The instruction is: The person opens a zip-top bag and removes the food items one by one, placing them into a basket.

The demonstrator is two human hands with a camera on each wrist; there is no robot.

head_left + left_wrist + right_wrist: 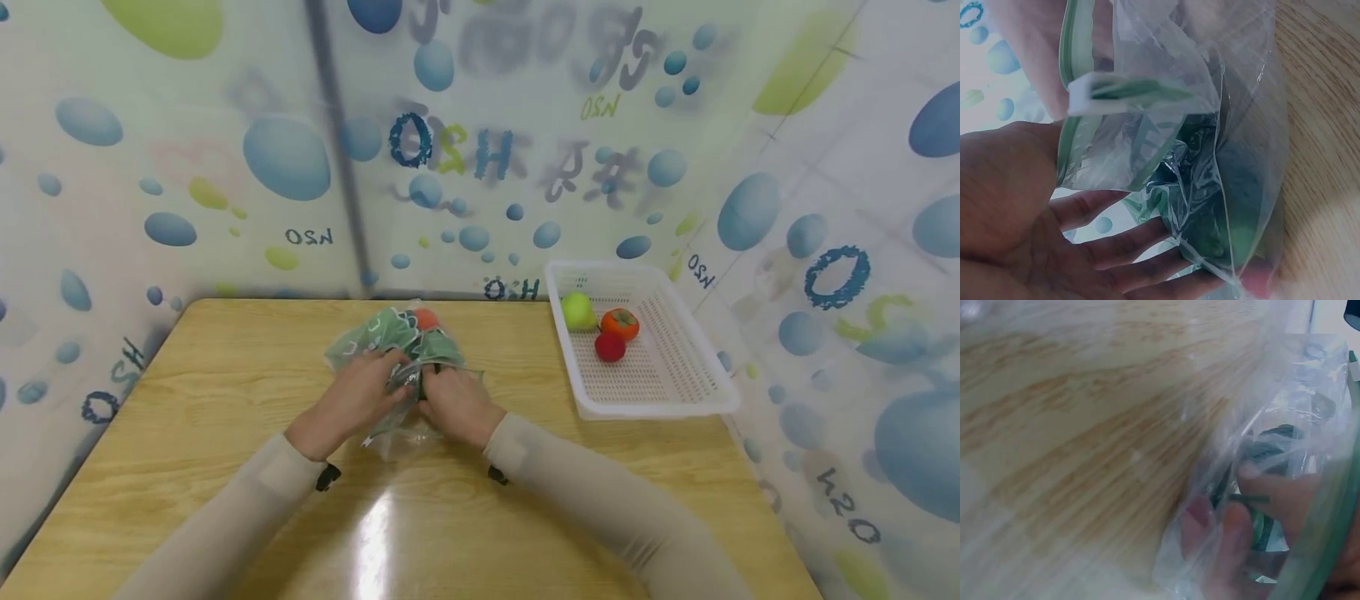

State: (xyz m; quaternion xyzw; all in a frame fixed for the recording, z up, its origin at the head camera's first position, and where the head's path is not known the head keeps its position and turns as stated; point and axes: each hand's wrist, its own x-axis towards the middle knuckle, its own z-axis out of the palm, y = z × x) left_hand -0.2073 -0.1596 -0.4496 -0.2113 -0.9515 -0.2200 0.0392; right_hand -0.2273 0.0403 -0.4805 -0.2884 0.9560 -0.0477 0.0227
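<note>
A clear zip bag (393, 433) with green print and a green zip edge lies on the table, its mouth toward me. Inside the bag are an orange-red round item (426, 319) and a glossy dark green vegetable (1200, 234) with a thin green stem. My left hand (363, 392) is at the bag's left side; in the left wrist view its fingers (1132, 244) stretch out straight and spread against the plastic. My right hand (459, 400) reaches into the mouth. In the right wrist view its fingers (1238, 528) curl round the green vegetable near the stem, partly hidden by plastic.
A white plastic basket (716, 392) stands at the right rear of the wooden table (247, 358). In it are a green pear (578, 312), an orange persimmon (621, 324) and a red round fruit (610, 347). Printed curtains (480, 200) hang behind and beside the table.
</note>
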